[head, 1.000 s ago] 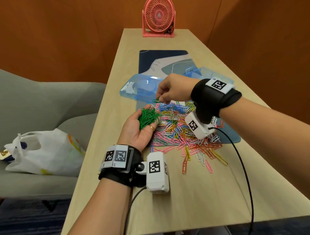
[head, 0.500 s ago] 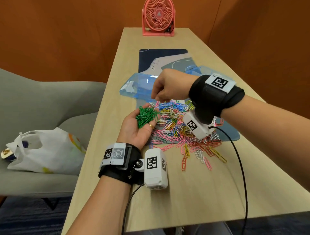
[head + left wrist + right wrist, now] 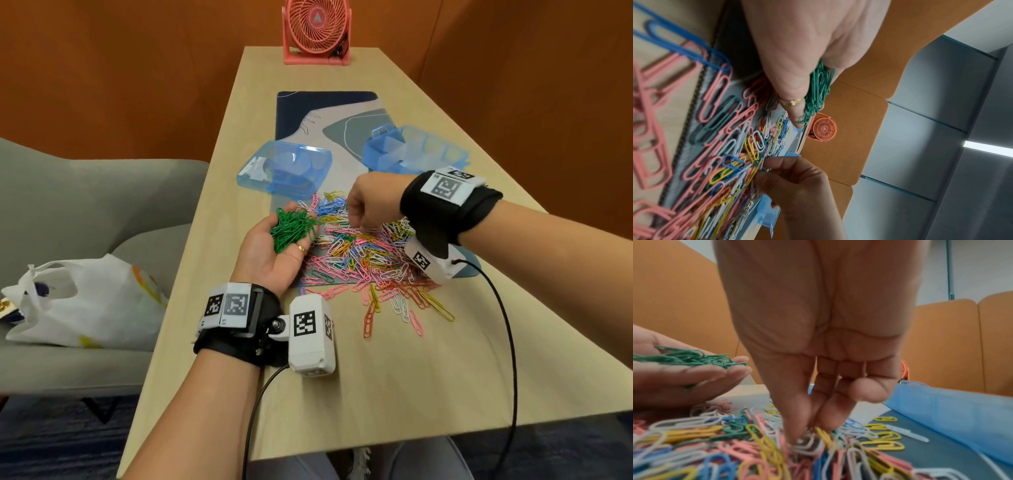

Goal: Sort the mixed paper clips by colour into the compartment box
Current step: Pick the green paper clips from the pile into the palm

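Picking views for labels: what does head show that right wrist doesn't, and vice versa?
Head only: the compartment box with its dividers, the separate lid, the bag.
Right wrist only: the right hand's fingertips pressed into the mixed clips.
Both: the left hand cupping green clips.

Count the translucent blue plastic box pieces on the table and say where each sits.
2. One translucent blue plastic piece lies at the mat's left edge, behind the clip pile; the other, with compartments, sits at the right, beyond the right hand. None seems hidden.
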A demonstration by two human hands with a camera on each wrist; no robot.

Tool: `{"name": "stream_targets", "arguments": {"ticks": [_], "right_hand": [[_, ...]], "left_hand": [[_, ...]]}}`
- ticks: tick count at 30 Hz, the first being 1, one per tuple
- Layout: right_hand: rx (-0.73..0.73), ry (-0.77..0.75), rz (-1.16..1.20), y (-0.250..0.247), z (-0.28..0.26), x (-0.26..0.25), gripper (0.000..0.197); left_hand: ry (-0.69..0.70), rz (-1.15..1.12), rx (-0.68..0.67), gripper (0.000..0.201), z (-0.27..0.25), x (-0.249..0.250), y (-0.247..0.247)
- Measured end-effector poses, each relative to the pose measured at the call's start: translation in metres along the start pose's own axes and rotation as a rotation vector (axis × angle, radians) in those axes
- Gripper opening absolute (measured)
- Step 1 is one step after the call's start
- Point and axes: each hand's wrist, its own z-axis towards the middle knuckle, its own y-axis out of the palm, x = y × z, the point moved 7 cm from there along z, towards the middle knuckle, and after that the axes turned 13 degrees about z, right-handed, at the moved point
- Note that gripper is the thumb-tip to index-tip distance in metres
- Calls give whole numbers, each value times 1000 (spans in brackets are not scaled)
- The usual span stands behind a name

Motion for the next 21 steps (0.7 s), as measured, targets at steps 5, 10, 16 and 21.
{"name": "stream_targets", "arguments": {"ticks": [5, 10, 16, 21], "right_hand": [[36, -44, 17, -5, -3, -7, 15], [26, -99, 24, 5, -3, -18, 9], [33, -27, -54, 3, -3, -3, 10], [56, -65, 18, 0, -5, -7, 14]], "left_hand": [[2, 8, 2, 26, 2, 0, -1], [3, 13, -3, 23, 3, 0, -1], [-2, 2, -13, 26, 2, -1, 1], [3, 21, -5, 26, 2, -1, 1]]}}
